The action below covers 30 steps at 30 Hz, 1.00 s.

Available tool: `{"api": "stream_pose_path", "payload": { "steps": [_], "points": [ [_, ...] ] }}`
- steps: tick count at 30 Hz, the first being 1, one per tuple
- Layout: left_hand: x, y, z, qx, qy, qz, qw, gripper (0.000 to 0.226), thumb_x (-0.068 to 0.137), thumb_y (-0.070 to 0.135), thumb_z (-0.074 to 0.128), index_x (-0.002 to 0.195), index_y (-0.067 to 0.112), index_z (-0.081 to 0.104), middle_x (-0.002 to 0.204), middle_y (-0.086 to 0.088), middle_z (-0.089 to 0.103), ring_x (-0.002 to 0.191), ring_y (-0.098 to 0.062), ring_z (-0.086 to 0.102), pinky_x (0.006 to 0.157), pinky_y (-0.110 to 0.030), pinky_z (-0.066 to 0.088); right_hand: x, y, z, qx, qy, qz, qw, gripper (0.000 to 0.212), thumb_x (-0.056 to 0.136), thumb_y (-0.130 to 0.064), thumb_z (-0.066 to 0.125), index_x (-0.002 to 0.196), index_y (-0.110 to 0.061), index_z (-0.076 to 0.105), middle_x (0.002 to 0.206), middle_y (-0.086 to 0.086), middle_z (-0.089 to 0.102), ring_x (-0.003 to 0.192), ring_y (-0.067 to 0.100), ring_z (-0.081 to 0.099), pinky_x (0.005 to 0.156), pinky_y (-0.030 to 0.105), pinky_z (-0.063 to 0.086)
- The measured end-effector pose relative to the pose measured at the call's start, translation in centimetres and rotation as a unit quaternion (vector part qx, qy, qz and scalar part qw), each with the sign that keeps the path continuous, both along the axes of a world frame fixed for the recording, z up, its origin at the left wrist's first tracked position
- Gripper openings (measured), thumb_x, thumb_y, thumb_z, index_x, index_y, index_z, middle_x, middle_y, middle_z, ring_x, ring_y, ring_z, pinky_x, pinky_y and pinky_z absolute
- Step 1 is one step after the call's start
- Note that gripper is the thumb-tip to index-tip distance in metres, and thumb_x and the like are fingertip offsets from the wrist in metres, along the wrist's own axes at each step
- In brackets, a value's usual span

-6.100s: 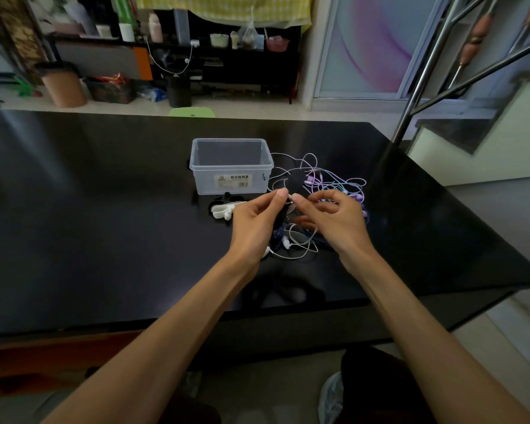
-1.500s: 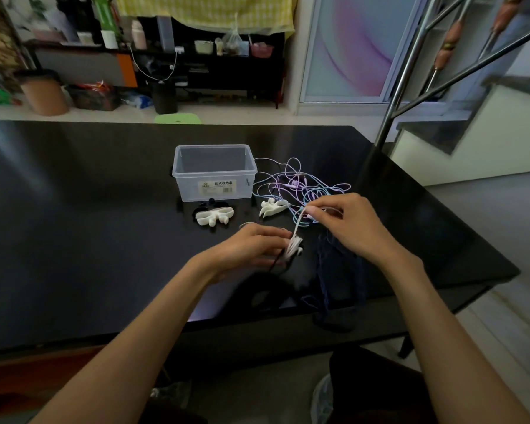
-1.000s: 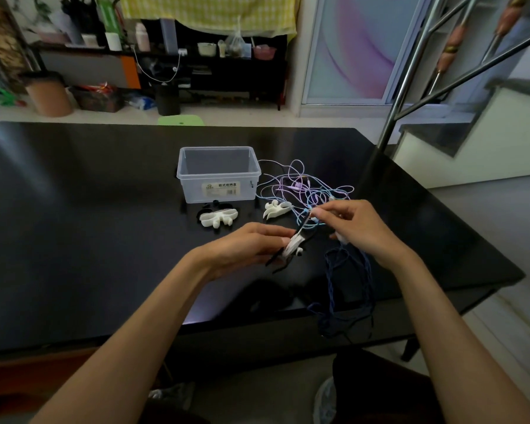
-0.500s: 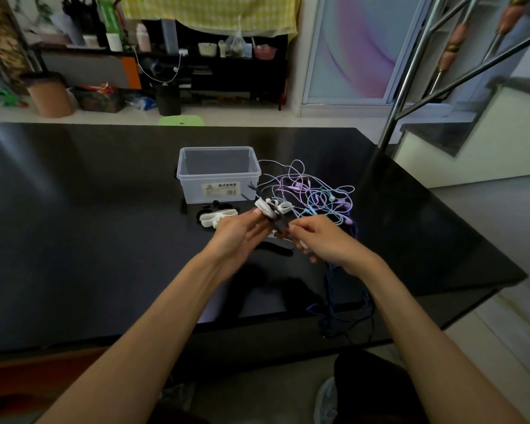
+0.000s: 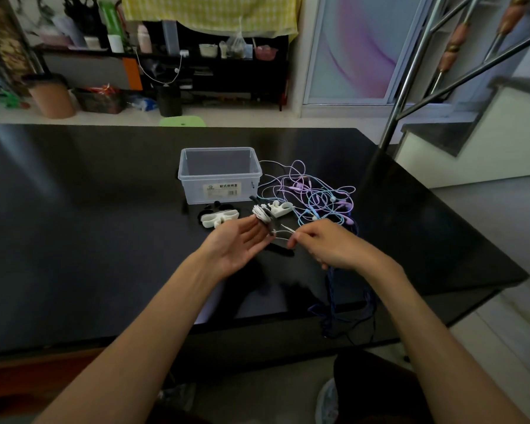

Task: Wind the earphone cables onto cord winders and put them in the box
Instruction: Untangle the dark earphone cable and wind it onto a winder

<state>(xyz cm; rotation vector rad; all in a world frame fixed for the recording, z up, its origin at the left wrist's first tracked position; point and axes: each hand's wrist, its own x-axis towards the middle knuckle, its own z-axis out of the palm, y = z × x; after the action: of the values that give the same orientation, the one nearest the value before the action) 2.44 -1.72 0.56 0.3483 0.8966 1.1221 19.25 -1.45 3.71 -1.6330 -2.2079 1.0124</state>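
On the black table (image 5: 89, 209), a white cord winder (image 5: 218, 218) is seen lying just in front of the clear box (image 5: 220, 175), with dark shapes behind it too dim to identify. A black winder wrapped in white cable (image 5: 263, 216) is pinched at the fingertips of the left hand (image 5: 237, 246), palm up, and its lower half is hidden. The cable's loose end is pinched by the right hand (image 5: 328, 247), behind which lie a second white winder (image 5: 280, 208) and tangled pastel earphones (image 5: 315, 195); a dark blue cable (image 5: 341, 307) below is barely discernible.

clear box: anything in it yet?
Empty. The clear box stands lidless, and its bare bottom shows through; the wound winder is outside it, at the left hand.
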Motion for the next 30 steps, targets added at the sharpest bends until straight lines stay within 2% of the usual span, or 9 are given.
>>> {"api": "stream_pose_path", "payload": {
  "steps": [3,5,7,11,14,18,22,26,30],
  "points": [
    [0.4,0.0,-0.2,0.007,0.041,-0.013,0.999,0.021,0.098,0.008,0.042,0.089,0.003,0.060,0.088,-0.008,0.062,0.082,-0.016,0.060,0.071,-0.026,0.057,0.4,-0.4,0.6,0.041,-0.040,0.015,0.998,0.031,0.099,-0.021,0.040,0.096,-0.018,0.070,0.068,0.000,0.058,0.050,0.006,0.046,0.051,0.019,0.039],
    [0.7,0.0,-0.4,0.005,0.038,-0.008,0.999,0.021,0.098,0.007,0.041,0.089,0.002,0.060,0.089,-0.008,0.061,0.082,-0.015,0.059,0.084,-0.030,0.050,0.2,-0.8,0.8,0.048,-0.066,0.036,0.996,0.030,0.099,-0.023,0.040,0.098,-0.019,0.070,0.066,-0.007,0.054,0.053,0.004,0.045,0.052,0.019,0.037],
    [1.1,0.0,-0.8,0.006,0.050,0.006,0.999,0.021,0.098,0.005,0.040,0.087,0.001,0.058,0.087,-0.008,0.060,0.079,-0.015,0.059,0.088,-0.028,0.044,-0.3,-1.3,0.6,0.059,-0.109,0.057,0.991,0.029,0.099,-0.024,0.040,0.101,-0.018,0.068,0.064,-0.010,0.048,0.061,0.008,0.047,0.056,0.022,0.037],
    [1.6,-0.1,-1.6,0.061,0.125,0.034,0.990,0.023,0.098,0.002,0.039,0.086,0.003,0.058,0.086,-0.008,0.062,0.077,-0.013,0.060,0.067,-0.018,0.055,-1.4,-1.8,-0.3,0.088,-0.196,0.105,0.971,0.029,0.098,-0.025,0.041,0.112,-0.011,0.062,0.107,0.010,0.060,0.102,0.028,0.056,0.083,0.036,0.044],
    [1.7,-0.2,-1.6,0.107,0.228,0.019,0.968,0.024,0.099,0.004,0.038,0.085,0.009,0.057,0.084,-0.004,0.063,0.074,-0.009,0.061,0.065,-0.016,0.053,-1.4,-1.8,-0.4,0.137,-0.208,0.089,0.964,0.025,0.097,-0.025,0.044,0.109,-0.013,0.062,0.110,0.011,0.059,0.102,0.032,0.057,0.082,0.040,0.046],
    [1.7,0.0,-1.6,0.146,0.342,-0.009,0.928,0.021,0.098,0.008,0.043,0.084,0.012,0.059,0.087,-0.010,0.065,0.078,-0.017,0.062,0.076,-0.032,0.054,-0.9,-1.9,0.0,0.230,-0.153,0.042,0.960,0.019,0.092,-0.027,0.054,0.102,-0.019,0.068,0.098,0.008,0.066,0.094,0.028,0.060,0.078,0.038,0.048],
    [1.5,-0.3,-0.9,0.153,0.385,-0.069,0.908,0.018,0.094,0.008,0.048,0.083,0.009,0.062,0.062,-0.001,0.056,0.049,-0.003,0.050,0.050,-0.013,0.044,-0.4,-1.7,0.8,0.276,-0.037,0.031,0.960,0.014,0.083,-0.024,0.067,0.096,-0.024,0.073,0.089,-0.003,0.072,0.085,0.013,0.064,0.079,0.035,0.051],
    [1.1,-1.4,0.2,0.131,0.351,-0.173,0.911,0.015,0.095,0.013,0.046,0.091,0.005,0.059,0.078,-0.016,0.055,0.057,-0.008,0.049,0.049,-0.013,0.041,1.2,-1.4,1.9,0.194,0.064,0.024,0.979,0.016,0.075,-0.020,0.078,0.090,-0.024,0.075,0.083,-0.014,0.071,0.078,0.004,0.067,0.078,0.024,0.055],
    [0.4,-1.9,1.2,0.125,0.313,-0.299,0.893,0.018,0.092,0.014,0.047,0.091,0.011,0.065,0.084,-0.004,0.072,0.066,-0.006,0.063,0.057,-0.014,0.048,2.9,-1.2,2.6,0.080,0.124,0.061,0.987,0.015,0.073,-0.017,0.079,0.088,-0.020,0.076,0.081,-0.006,0.074,0.077,0.001,0.067,0.072,0.013,0.052]
  ]
}}
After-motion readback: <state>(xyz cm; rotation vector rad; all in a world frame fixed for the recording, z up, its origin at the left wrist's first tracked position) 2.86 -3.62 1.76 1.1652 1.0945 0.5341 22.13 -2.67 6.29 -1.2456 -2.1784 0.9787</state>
